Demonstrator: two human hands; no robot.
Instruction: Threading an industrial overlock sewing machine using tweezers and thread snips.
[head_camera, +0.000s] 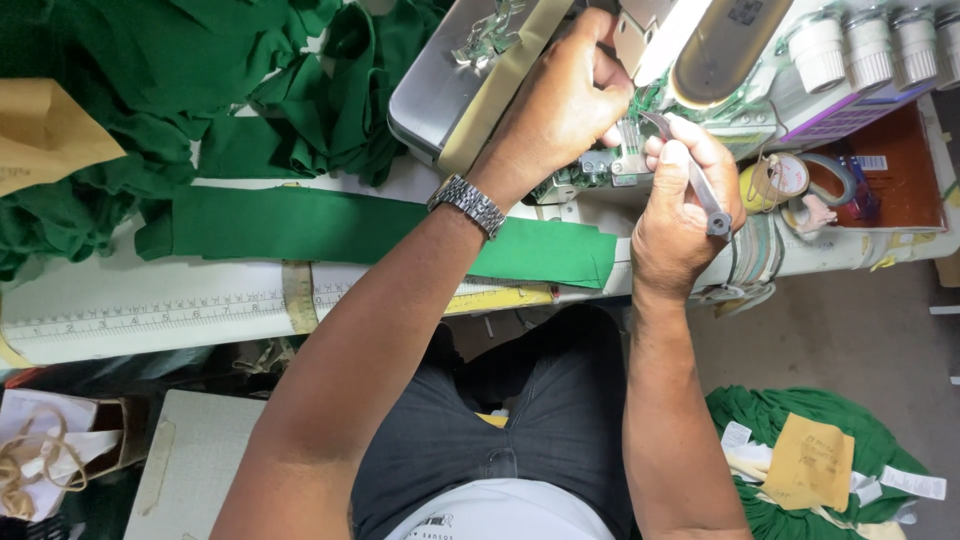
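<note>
Slim metal tweezers (690, 175) sit pinched in the right hand (680, 220) at the needle area of the grey industrial sewing machine (470, 100), where the left hand (560, 110) curls, above a long green fabric strip (330, 225).

Metal tweezers (695, 175), slim and grey, sit in the upper right of the frame, tilted so the pointed tips aim up-left into the threading parts of the sewing machine (600, 90) and the joined end points down-right. The machine, grey and cream with a curved metal cover, fills the top centre. Below it, a flat green fabric strip (350, 225) runs across the middle from left to right.
</note>
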